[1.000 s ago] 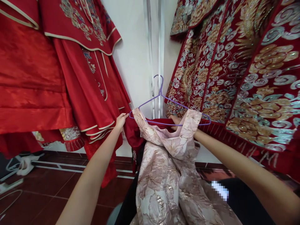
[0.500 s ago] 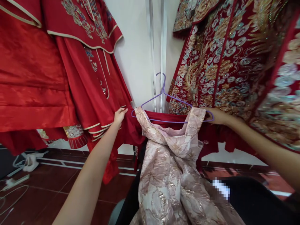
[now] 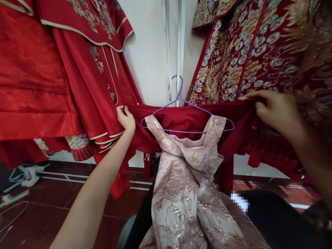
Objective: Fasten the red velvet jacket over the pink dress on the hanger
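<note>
A dark red garment (image 3: 178, 117) is stretched sideways between my hands, behind a purple hanger (image 3: 178, 100). My left hand (image 3: 126, 118) pinches its left end, beside the hanging red clothes. On the other side my right hand (image 3: 277, 110) is closed on its upper right edge, raised level with the hanger's shoulders. In front, a pink dress (image 3: 178, 186) with a gold floral pattern hangs by its wide straps from the hanger. The hanger's hook is at a white vertical pole (image 3: 179, 52). Part of the red garment is hidden behind the dress.
Red outfits (image 3: 85, 76) hang at the left, and a heavily embroidered red and gold garment (image 3: 259, 62) hangs at the right. White shoes (image 3: 30, 177) and a cable (image 3: 18, 214) lie low at the left. A dark surface (image 3: 280, 221) is at the lower right.
My right hand has come out from behind the hanger's right end, moving right and up. My left hand has risen slightly leftward. The red garment is now spread wider and higher.
</note>
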`<action>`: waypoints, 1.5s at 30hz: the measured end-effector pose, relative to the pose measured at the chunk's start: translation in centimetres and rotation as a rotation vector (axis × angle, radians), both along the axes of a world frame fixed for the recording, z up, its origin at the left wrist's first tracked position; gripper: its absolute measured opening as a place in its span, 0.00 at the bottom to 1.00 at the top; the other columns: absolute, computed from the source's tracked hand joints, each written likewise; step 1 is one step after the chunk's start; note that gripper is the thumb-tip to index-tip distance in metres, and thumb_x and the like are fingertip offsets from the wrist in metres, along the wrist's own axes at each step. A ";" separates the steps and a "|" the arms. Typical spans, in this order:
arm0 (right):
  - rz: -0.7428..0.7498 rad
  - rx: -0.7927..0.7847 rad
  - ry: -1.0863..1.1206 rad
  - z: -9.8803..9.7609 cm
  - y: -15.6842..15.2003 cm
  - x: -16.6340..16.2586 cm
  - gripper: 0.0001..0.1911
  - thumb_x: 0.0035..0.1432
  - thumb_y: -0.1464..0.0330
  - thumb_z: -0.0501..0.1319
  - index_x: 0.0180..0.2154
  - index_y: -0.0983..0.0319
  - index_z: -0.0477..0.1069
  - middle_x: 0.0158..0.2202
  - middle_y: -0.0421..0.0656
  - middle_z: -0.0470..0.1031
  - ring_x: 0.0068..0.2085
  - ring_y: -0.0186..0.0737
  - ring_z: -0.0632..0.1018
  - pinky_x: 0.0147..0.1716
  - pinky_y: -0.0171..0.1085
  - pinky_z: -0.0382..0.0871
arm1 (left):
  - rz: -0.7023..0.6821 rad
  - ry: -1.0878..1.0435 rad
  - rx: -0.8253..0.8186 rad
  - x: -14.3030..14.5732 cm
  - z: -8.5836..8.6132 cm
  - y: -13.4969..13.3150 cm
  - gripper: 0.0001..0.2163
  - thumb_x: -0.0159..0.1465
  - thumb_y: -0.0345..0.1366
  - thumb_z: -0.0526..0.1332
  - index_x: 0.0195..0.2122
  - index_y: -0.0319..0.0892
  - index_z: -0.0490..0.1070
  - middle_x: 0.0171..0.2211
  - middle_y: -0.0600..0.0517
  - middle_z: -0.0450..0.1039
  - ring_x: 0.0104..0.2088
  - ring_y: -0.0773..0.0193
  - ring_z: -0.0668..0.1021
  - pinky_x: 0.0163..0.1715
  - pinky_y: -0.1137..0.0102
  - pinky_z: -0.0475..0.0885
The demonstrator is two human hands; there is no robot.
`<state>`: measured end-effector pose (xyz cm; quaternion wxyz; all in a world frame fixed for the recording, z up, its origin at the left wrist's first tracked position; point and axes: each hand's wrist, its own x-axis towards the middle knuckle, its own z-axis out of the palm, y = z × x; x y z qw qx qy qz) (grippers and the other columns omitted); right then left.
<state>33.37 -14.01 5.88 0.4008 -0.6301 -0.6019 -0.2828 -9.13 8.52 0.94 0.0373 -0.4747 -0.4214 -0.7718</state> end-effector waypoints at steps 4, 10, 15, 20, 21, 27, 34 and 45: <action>0.014 0.184 0.026 -0.4 -3.7 -4.7 0.22 0.54 0.77 0.49 0.47 0.66 0.74 0.44 0.53 0.77 0.47 0.46 0.75 0.47 0.43 0.66 | 0.070 -0.010 0.029 0.8 -1.1 -3.5 0.08 0.68 0.38 0.48 0.40 0.42 0.62 0.39 0.48 0.69 0.43 0.61 0.73 0.48 0.69 0.65; 0.195 -0.405 0.096 -4.2 -5.1 -6.8 0.27 0.50 0.69 0.58 0.54 0.56 0.66 0.38 0.46 0.78 0.36 0.49 0.78 0.36 0.44 0.71 | -0.391 0.439 -0.172 -0.6 -3.6 -6.7 0.13 0.60 0.39 0.59 0.45 0.43 0.63 0.38 0.51 0.72 0.41 0.61 0.76 0.45 0.70 0.68; 0.283 -0.369 0.071 -5.5 -1.9 -7.7 0.33 0.48 0.72 0.57 0.57 0.61 0.58 0.47 0.51 0.71 0.41 0.48 0.76 0.42 0.44 0.70 | -0.335 0.839 -0.491 -1.0 -2.6 -7.3 0.23 0.50 0.39 0.68 0.47 0.48 0.68 0.32 0.52 0.73 0.38 0.54 0.77 0.45 0.66 0.67; 0.464 -0.412 0.141 -6.9 3.0 -7.5 0.17 0.44 0.73 0.58 0.40 0.59 0.63 0.34 0.43 0.72 0.34 0.41 0.75 0.37 0.39 0.69 | -0.284 0.861 -0.421 0.9 -1.3 -7.4 0.09 0.59 0.38 0.60 0.41 0.46 0.72 0.31 0.50 0.74 0.39 0.50 0.77 0.44 0.65 0.66; 0.482 -0.427 0.161 -7.2 3.9 -7.8 0.15 0.44 0.73 0.58 0.37 0.59 0.62 0.33 0.41 0.72 0.33 0.40 0.75 0.36 0.39 0.69 | -0.308 0.869 -0.397 1.5 -1.2 -7.6 0.09 0.61 0.37 0.58 0.41 0.45 0.72 0.32 0.49 0.75 0.38 0.52 0.77 0.44 0.65 0.67; 0.692 -0.416 0.374 -8.3 6.1 -13.9 0.17 0.44 0.73 0.58 0.38 0.58 0.60 0.33 0.39 0.72 0.33 0.36 0.75 0.31 0.34 0.68 | -0.732 0.861 -0.248 6.1 -2.3 -11.2 0.10 0.62 0.33 0.54 0.42 0.43 0.72 0.39 0.51 0.77 0.37 0.60 0.77 0.43 0.70 0.69; 0.916 -0.404 0.562 -9.3 5.3 -16.2 0.16 0.49 0.69 0.61 0.41 0.59 0.61 0.40 0.43 0.71 0.40 0.38 0.76 0.35 0.37 0.74 | -0.725 0.722 -0.178 8.4 -4.8 -13.5 0.05 0.62 0.34 0.56 0.36 0.43 0.71 0.37 0.49 0.74 0.36 0.63 0.76 0.39 0.70 0.71; 0.872 -0.316 0.421 -8.2 4.4 -15.5 0.10 0.60 0.62 0.57 0.42 0.58 0.68 0.39 0.44 0.76 0.40 0.40 0.77 0.37 0.40 0.75 | -0.907 0.518 -0.169 8.0 -4.7 -13.6 0.03 0.56 0.30 0.63 0.26 0.39 0.69 0.40 0.47 0.72 0.44 0.62 0.76 0.36 0.71 0.76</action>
